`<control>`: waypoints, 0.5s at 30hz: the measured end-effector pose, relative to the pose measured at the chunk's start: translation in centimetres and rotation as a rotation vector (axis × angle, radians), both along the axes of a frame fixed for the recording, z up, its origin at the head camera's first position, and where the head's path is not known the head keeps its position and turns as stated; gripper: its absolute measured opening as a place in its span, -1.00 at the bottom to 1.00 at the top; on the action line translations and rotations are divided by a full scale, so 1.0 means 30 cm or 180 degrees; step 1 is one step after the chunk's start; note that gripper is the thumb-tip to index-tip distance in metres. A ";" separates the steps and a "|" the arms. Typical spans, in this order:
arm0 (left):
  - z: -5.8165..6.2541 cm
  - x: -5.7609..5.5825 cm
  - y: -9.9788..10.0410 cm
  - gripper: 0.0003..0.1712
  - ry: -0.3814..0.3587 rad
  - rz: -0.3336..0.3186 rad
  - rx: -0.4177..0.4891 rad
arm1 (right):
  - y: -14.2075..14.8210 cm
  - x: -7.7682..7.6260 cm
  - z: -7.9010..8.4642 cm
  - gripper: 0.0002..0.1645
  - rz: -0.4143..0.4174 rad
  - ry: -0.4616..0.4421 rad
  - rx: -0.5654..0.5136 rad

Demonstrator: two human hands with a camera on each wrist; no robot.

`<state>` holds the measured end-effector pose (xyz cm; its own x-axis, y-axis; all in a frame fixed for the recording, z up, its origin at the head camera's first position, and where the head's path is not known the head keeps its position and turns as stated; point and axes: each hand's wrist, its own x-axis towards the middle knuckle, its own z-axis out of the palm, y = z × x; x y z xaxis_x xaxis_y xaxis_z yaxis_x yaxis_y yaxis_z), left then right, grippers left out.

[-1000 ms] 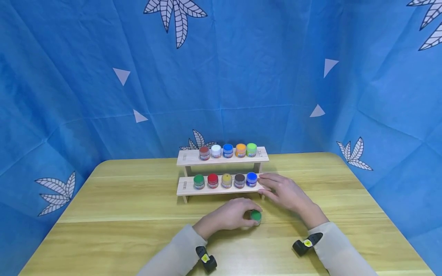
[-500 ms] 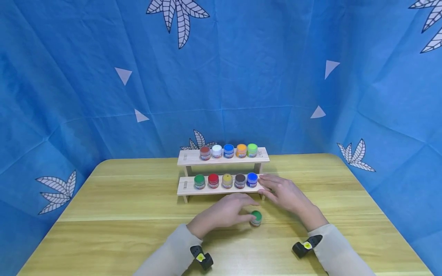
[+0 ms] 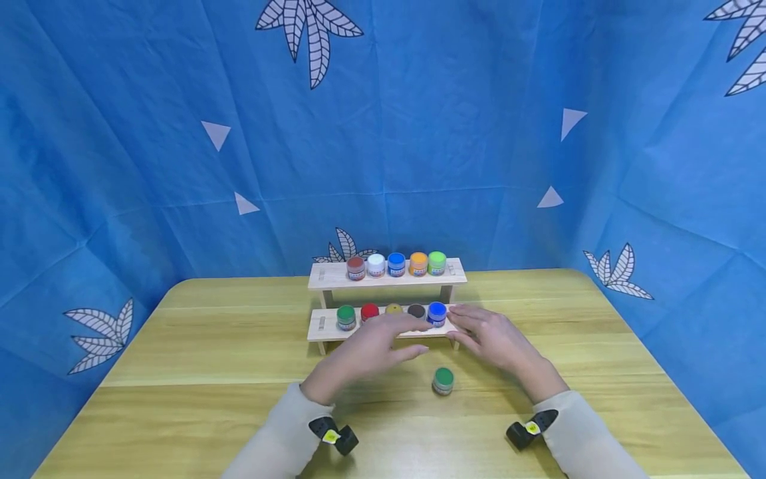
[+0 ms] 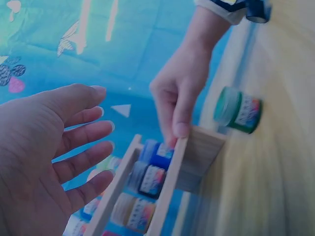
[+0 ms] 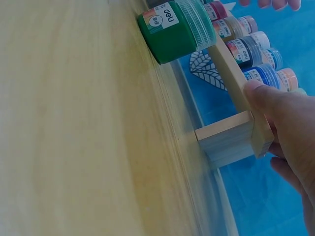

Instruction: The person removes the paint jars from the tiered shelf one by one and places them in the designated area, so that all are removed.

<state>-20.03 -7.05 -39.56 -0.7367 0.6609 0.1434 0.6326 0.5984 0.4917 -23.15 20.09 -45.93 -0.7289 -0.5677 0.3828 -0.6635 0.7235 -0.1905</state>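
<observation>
My left hand (image 3: 374, 342) hovers in front of the lower tier of a two-tier wooden rack (image 3: 315, 326), its fingers extended and apart with nothing in them. In the left wrist view the palm and spread fingers of that hand show beside the rack. The right end of the lower shelf is pinched by my right hand (image 3: 493, 336), thumb on the front edge; its other fingers are partly hidden behind the board. A paint jar with a green lid (image 3: 443, 379) stands alone on the table between the two hands, touched by neither.
On the lower shelf sit green (image 3: 346, 317), red (image 3: 369, 311), yellow, dark brown and blue (image 3: 437, 314) paint jars. Brown, white, blue, orange and light green (image 3: 437, 263) jars line the upper shelf. A blue patterned cloth (image 3: 383, 133) hangs behind the wooden table (image 3: 209, 346).
My left hand has let go of the green-lidded jar and moved up and left, away from it. The jar stays on the table. My right hand keeps its place on the rack.
</observation>
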 end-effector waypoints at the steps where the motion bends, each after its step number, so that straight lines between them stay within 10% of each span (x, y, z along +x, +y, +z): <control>1: 0.007 -0.001 -0.007 -0.49 -0.0031 0.0048 0.0047 | 0.000 0.001 0.001 -0.46 -0.0006 0.0004 0.0007; 15: 0.038 -0.055 -0.115 -0.59 0.0209 0.0544 0.0475 | 0.006 -0.003 -0.007 -0.48 0.0010 0.0059 0.0011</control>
